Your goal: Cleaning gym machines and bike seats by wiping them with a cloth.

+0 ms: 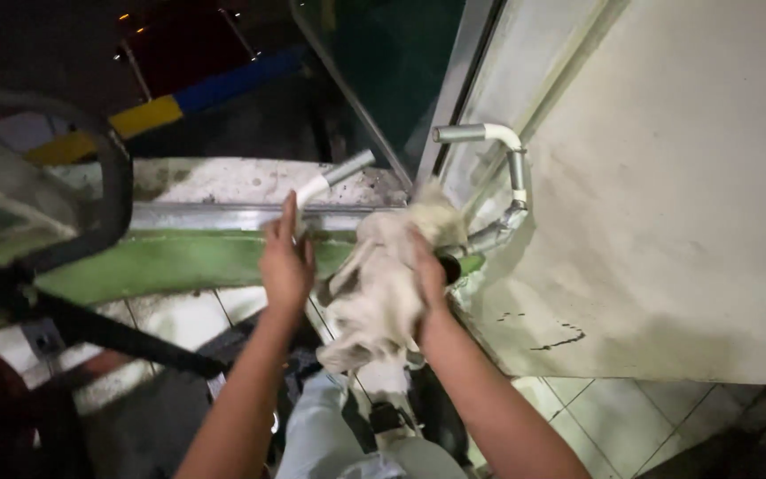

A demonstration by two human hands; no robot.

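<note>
Nearest to us, our two forearms reach up from the bottom of the view over a tiled floor of pale squares with dark grout lines. Our right hand is clenched into a cream cloth, pressing its upper end against the metal door handle. The cloth is soft, crumpled and limp, with grey smudges, and most of it hangs loose below the hand. Our left hand is released, fingers straight and together, just beside the cloth; we cannot tell whether it touches it.

As we judge it, the loose tail could slip out of the right hand, since only its top is held, and drop to the floor. It could also snag where the tube bends.

The handle is a round tube, grey metal with white sleeved sections, bent into a bracket shape on the door's edge. A second handle of the same make juts out to the left. The door panel to the right looks flat, off-white and matte, with dark scuffs low down. Beyond lie a green threshold strip, a speckled pale ledge, then darkness with a yellow and blue band.
</note>
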